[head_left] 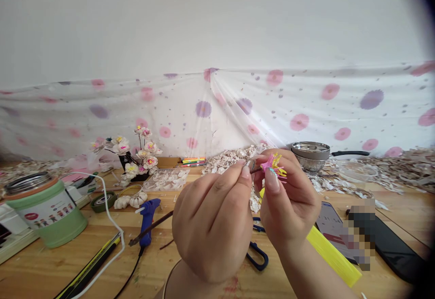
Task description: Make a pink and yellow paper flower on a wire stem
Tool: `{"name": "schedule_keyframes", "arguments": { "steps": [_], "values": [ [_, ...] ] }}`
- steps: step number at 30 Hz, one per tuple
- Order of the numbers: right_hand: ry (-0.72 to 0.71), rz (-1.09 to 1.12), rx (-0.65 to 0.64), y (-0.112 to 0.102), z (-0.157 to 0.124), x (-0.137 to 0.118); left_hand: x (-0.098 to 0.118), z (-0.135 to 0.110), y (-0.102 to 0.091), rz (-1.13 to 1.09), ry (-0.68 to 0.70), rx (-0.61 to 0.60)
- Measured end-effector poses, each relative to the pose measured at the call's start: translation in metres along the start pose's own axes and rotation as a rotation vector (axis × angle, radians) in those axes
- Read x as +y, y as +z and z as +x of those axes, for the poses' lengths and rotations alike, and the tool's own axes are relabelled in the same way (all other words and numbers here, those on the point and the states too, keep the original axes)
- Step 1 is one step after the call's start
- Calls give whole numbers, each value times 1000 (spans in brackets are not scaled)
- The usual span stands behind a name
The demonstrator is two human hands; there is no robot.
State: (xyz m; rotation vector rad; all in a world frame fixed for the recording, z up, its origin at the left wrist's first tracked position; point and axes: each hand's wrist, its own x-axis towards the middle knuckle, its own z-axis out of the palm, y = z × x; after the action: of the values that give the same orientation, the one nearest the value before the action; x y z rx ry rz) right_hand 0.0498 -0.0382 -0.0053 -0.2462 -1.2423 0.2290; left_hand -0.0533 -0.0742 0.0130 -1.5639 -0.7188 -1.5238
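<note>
In front of me, my right hand (290, 201) pinches a small flower centre of fringed pink and yellow strips (274, 166) between thumb and fingers. The centre sits at the tip of a thin brown stem (152, 227). My left hand (214, 219) is closed around that stem, whose far end sticks out to the lower left. A small whitish bit shows at the left fingertips; I cannot make out what it is. Beneath the hands lie scissors with dark blue handles (258, 257), partly covered.
A blue glue gun (148, 222), green jar (50, 217), green tape roll (103, 202) and garlic bulbs (131, 200) are left. Behind stand white-pink flowers (146, 156) and markers (193, 161). Yellow crepe paper (335, 258), phones (387, 240), a metal pan (311, 151) and pale flakes (408, 167) are right.
</note>
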Motion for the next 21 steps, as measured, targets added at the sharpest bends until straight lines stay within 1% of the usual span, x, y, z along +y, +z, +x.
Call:
{"name": "schedule_keyframes", "arguments": {
  "steps": [7, 17, 21],
  "values": [
    [-26, 4, -15, -2, 3, -2, 0, -1, 1, -29, -22, 3],
    [-82, -65, -18, -4, 6, 0, 2, 1, 1, -46, -44, 7],
    [-89, -47, -45, -5, 4, 1, 1, 1, 2, -52, -52, 23]
  ]
}}
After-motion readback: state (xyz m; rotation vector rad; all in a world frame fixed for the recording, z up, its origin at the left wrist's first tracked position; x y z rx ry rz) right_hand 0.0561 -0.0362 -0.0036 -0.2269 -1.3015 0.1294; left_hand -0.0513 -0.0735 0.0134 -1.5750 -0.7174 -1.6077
